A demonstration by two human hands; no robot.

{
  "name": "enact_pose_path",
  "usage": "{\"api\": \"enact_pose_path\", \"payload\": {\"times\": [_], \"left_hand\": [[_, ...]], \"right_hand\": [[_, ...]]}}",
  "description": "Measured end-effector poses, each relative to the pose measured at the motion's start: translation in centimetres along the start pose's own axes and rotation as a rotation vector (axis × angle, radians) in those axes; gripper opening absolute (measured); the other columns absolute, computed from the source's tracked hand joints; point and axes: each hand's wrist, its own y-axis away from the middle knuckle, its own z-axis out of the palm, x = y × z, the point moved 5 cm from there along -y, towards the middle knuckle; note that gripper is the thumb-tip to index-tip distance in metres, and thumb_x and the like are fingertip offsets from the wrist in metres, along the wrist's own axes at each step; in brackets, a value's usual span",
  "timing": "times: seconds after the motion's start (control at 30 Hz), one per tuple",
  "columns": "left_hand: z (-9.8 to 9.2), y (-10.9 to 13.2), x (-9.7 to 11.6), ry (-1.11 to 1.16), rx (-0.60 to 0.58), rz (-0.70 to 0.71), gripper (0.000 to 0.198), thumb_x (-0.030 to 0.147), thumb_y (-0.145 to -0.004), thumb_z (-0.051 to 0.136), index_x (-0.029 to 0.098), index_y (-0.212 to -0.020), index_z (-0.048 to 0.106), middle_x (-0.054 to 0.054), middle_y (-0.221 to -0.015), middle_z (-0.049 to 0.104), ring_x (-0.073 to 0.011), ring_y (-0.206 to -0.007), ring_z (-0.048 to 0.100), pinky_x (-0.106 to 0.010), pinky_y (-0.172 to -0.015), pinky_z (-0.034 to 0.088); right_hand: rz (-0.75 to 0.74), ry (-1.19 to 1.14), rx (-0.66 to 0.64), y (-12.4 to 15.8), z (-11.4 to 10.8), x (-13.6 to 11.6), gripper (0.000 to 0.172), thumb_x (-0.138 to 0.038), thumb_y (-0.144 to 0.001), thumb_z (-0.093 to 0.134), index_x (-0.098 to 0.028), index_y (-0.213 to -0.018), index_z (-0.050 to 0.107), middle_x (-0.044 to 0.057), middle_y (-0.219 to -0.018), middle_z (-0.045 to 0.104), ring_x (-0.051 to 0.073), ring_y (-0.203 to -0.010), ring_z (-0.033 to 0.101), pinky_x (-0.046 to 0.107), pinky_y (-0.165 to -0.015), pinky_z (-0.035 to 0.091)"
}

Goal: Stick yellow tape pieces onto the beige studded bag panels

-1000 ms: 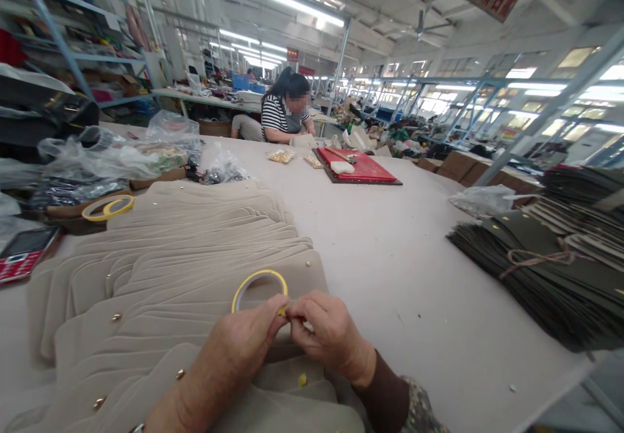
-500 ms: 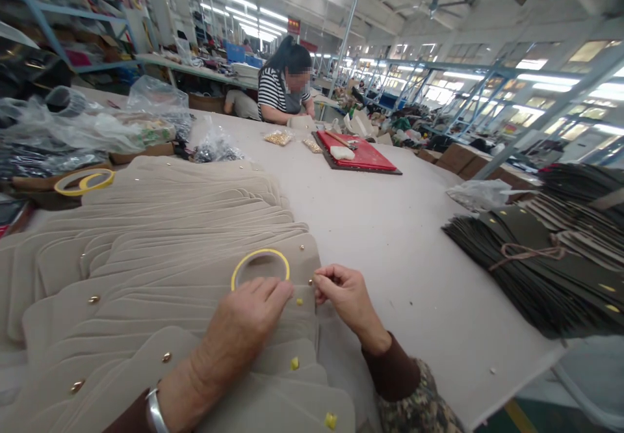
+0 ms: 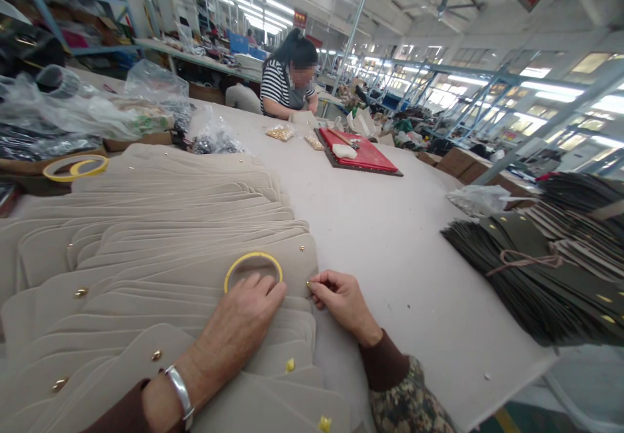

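My left hand, palm down over the beige pieces, is closed round the near rim of a roll of yellow tape. The tape's near side is hidden under my fingers. My right hand pinches a small gold stud at the right edge of a beige piece. That piece also carries a gold stud near its upper corner. Lower down the fanned stack, bits of yellow tape stick to the right ends, and gold studs show on the left ends.
A second tape roll lies far left beside plastic bags. A red board and bags of gold studs lie toward the back, where a co-worker bends over the table. Tied dark pieces are stacked at right.
The view has shifted slightly. My right hand stays at the piece's edge, its fingertips a little further left. A yellow tape bit just beside it no longer shows.
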Motion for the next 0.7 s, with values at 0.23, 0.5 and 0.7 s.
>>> {"api": "enact_pose_path", "payload": {"times": [0.23, 0.5, 0.7], "left_hand": [[-0.2, -0.1, -0.1, -0.004, -0.027, -0.027, 0.018, 0.008, -0.092, 0.044, 0.02, -0.089, 0.057, -0.006, -0.089, 0.059, -0.0267, -0.087, 0.052, -0.04, -0.076, 0.043], [-0.4, 0.0, -0.1, -0.004, 0.009, -0.016, 0.017, 0.013, -0.095, 0.042, 0.021, -0.088, 0.056, -0.005, -0.085, 0.058, -0.0257, -0.083, 0.051, -0.039, -0.072, 0.041], [-0.4, 0.7, -0.2, 0.097, 0.058, 0.061, 0.018, 0.015, -0.098, 0.039, 0.02, -0.089, 0.053, -0.003, -0.085, 0.055, -0.0231, -0.083, 0.05, -0.037, -0.073, 0.039]], "right_hand": [[-0.184, 0.297, 0.054, -0.2, 0.7, -1.6, 0.013, -0.024, -0.081, 0.06, -0.017, -0.076, 0.069, -0.001, -0.059, 0.064, 0.012, -0.054, 0.056, 0.022, -0.054, 0.043], [0.068, 0.057, 0.037, -0.3, -0.2, 0.0, 0.017, -0.034, -0.078, 0.067, -0.018, -0.082, 0.06, -0.004, -0.055, 0.061, 0.01, -0.044, 0.052, 0.02, -0.045, 0.043], [-0.092, 0.182, 0.078, 0.5, -0.1, -0.4, 0.02, -0.032, -0.083, 0.062, -0.016, -0.077, 0.072, 0.0, -0.059, 0.065, 0.011, -0.053, 0.055, 0.022, -0.055, 0.044]]}}
